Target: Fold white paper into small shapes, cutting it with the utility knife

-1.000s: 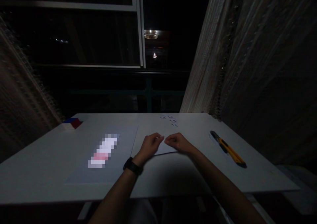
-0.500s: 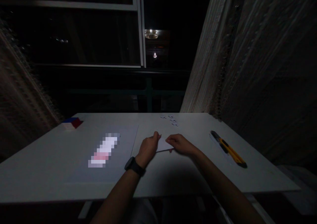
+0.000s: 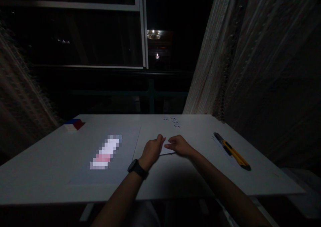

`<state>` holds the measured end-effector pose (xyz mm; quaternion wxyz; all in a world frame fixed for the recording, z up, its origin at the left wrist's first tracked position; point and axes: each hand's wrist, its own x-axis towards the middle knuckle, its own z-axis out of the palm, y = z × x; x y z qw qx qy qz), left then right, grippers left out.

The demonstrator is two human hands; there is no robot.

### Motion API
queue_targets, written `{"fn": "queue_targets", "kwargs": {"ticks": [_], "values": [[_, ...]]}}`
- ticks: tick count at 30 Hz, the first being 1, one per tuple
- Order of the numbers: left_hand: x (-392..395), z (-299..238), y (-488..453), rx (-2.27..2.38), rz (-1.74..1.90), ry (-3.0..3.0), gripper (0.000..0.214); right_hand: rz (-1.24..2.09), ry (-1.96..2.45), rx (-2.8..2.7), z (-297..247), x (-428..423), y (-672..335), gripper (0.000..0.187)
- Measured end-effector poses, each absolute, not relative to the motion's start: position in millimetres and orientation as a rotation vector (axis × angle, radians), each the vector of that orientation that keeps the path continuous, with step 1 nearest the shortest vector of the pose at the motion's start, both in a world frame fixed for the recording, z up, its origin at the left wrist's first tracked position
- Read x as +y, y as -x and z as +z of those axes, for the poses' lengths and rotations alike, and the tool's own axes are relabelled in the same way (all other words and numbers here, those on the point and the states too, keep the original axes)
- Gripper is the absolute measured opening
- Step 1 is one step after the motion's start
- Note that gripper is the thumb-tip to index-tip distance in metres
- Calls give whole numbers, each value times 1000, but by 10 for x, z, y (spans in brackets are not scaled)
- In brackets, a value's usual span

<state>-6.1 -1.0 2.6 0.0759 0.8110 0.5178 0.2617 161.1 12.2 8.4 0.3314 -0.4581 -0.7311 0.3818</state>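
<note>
Both of my hands meet over a small white piece of paper (image 3: 166,150) in the middle of the white table (image 3: 175,173). My left hand (image 3: 151,150), with a black watch on its wrist, has its fingers curled and pinches the paper's left side. On the paper's right side my right hand (image 3: 179,145) pinches the edge with its fingers closed. Most of the paper is hidden under the hands. The room is dim.
A yellow and black utility knife (image 3: 232,151) lies at the right. Several tiny paper pieces (image 3: 173,121) sit near the far edge. A large sheet (image 3: 110,153) lies left of my hands, a red and blue block (image 3: 73,124) at the far left corner. Curtains hang on both sides.
The paper between my hands shows less than before: the hands have drawn closer together over it and shifted slightly away from me.
</note>
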Motion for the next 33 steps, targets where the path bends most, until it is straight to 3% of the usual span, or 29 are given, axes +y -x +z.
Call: {"fn": "queue_targets", "kwargs": {"ticks": [4, 11, 23, 27, 33], "values": [[-27, 52, 69, 1335, 968, -2299, 26, 1223, 1112, -1730, 92, 134, -1651, 34], [-1, 74, 62, 1264, 1101, -2109, 26, 1280, 1162, -1740, 68, 111, -1686, 35], [209, 9, 155, 1038, 1286, -1431, 36, 1668, 949, -1613, 233, 144, -2078, 26], [188, 58, 154, 980, 1327, -1232, 38, 1628, 937, -1583, 257, 181, -2177, 28], [112, 143, 126, 988, 1275, -1174, 35, 1310, 960, -1448, 171, 207, -1955, 30]]}}
